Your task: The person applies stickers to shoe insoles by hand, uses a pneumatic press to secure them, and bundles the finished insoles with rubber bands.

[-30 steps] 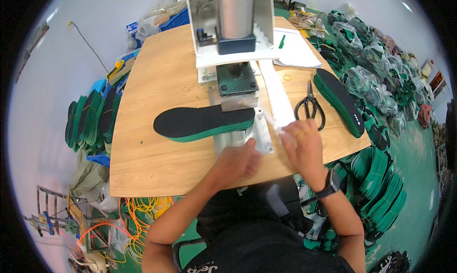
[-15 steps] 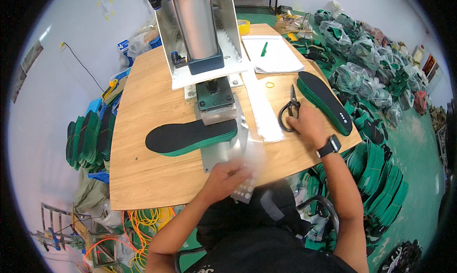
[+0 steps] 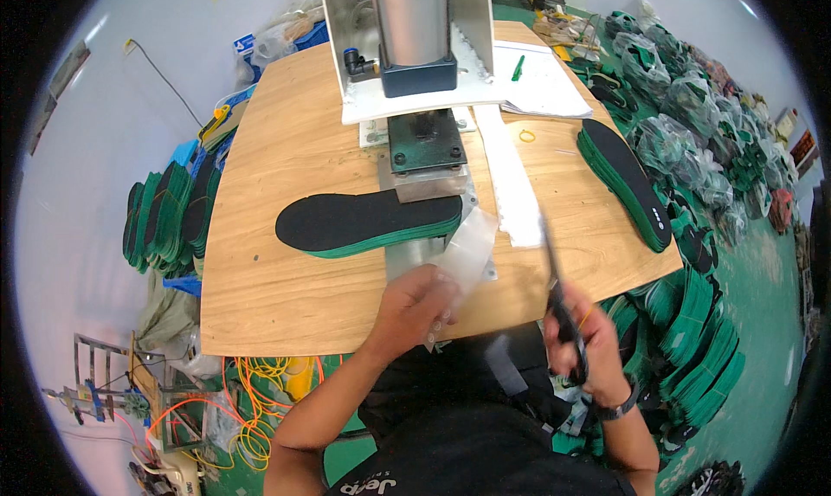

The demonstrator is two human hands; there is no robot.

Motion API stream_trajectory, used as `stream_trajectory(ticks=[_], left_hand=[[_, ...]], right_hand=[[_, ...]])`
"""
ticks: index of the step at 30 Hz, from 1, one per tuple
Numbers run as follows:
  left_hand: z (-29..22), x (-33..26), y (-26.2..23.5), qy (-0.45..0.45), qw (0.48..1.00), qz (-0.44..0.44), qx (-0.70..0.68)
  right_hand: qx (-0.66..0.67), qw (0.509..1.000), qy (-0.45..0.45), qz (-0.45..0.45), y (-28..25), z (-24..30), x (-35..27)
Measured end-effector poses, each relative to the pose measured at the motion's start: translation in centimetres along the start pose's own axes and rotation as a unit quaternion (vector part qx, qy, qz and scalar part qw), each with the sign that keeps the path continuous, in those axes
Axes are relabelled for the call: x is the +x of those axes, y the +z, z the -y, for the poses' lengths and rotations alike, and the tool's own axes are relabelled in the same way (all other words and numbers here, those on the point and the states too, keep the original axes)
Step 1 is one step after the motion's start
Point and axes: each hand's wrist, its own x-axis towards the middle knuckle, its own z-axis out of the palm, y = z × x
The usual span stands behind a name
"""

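My left hand (image 3: pixel 412 309) is closed on a translucent film strip (image 3: pixel 470 248) with small pale marks along its lower end, held over the table's front edge. My right hand (image 3: pixel 595 351) grips a pair of black-handled scissors (image 3: pixel 563 316), blurred by motion, blades pointing away from me. Beyond my left hand, a stack of black-topped green insoles (image 3: pixel 355 222) lies with its right end under the block of a press (image 3: pixel 426 154). Another insole stack (image 3: pixel 625 181) rests at the table's right edge. Between them lies a long white strip (image 3: pixel 511 189).
On the wooden table (image 3: pixel 268 314) are a paper pad (image 3: pixel 554 85) with a green pen (image 3: pixel 518 68) and a yellow rubber band (image 3: pixel 527 136). Bundled insoles (image 3: pixel 697 349) and filled plastic bags (image 3: pixel 684 141) crowd the floor at right. More insole bundles (image 3: pixel 169 210) stand at left, above orange hoses (image 3: pixel 251 409).
My right hand has lifted the scissors off the table and brought them nearer my body. The film strip in my left hand now tilts up and right. The view has shifted slightly.
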Motion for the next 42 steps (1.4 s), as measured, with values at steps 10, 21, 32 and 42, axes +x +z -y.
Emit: stream_trajectory(ticks=[10, 21, 32, 42], left_hand=[[-1.2, -0.8, 0.1, -0.043, 0.999, -0.001, 0.010], [-0.8, -1.1, 0.8, -0.045, 0.992, 0.044, 0.112], [-2.5, -0.4, -0.7, 0.259, 0.859, 0.095, 0.432], [-0.8, -3.5, 6.2, 0.244, 0.880, 0.277, 0.299]], right_hand=[[-0.194, 0.958, 0.115, 0.177, -0.1, -1.3, -0.5], [-0.233, 0.950, 0.099, 0.184, 0.5, -0.6, 0.2], [-0.501, 0.856, -0.049, -0.115, -1.7, 3.2, 0.2], [-0.744, 0.619, -0.198, -0.156, -8.1, 6.0, 10.9]])
